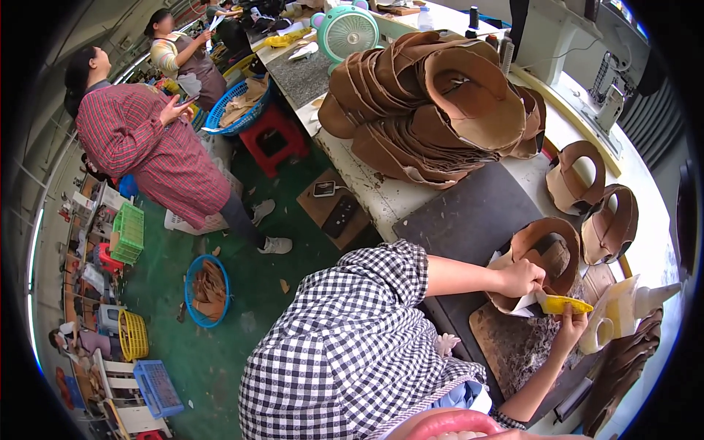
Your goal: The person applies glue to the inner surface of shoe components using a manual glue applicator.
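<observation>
Head view: right of centre, we hold a curved brown piece [565, 239], left hand [522, 279] gripping its rim, right hand [570, 325] pinching a yellow item [563, 305]; seemingly rim work, the next move needing steadiness

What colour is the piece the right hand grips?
The piece in the right hand is yellow; see the head view.

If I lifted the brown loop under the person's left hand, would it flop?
The brown loop would probably bend without collapsing: its curved wall stands up beyond the left hand. It is likely light for its size, since its edges look thin. It may tip if nudged, being open and uneven in shape.
</observation>
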The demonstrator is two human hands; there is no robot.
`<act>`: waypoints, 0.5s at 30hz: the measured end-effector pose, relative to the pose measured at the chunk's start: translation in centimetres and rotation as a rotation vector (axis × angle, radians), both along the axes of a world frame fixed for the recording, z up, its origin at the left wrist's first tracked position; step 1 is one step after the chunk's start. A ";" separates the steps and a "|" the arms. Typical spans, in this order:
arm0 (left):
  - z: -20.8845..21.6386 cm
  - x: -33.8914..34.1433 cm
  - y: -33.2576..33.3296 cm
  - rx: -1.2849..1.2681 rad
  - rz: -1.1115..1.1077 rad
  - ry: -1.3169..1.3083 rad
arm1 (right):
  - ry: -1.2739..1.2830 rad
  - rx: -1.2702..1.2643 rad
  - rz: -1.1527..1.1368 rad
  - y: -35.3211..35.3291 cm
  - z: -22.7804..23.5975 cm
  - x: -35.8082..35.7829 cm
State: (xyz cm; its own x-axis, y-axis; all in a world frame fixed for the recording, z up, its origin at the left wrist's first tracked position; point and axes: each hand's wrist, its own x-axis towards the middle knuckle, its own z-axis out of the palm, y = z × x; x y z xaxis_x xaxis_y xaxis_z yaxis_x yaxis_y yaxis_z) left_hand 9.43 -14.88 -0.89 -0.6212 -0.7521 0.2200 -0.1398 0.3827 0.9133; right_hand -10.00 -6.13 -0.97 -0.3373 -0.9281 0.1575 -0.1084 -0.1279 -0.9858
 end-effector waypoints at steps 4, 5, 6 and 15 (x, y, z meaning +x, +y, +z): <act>0.3 0.1 0.2 -0.009 0.014 -0.005 | 0.016 0.015 -0.015 0.2 0.1 0.0; 0.3 0.1 0.2 -0.021 0.027 -0.001 | 0.018 0.014 -0.018 0.3 0.1 -0.1; 0.2 0.1 0.2 -0.021 0.023 0.002 | 0.045 0.025 -0.002 0.5 0.1 -0.2; 0.1 0.2 0.0 -0.054 0.010 0.003 | 0.095 0.062 -0.013 0.2 0.2 -0.1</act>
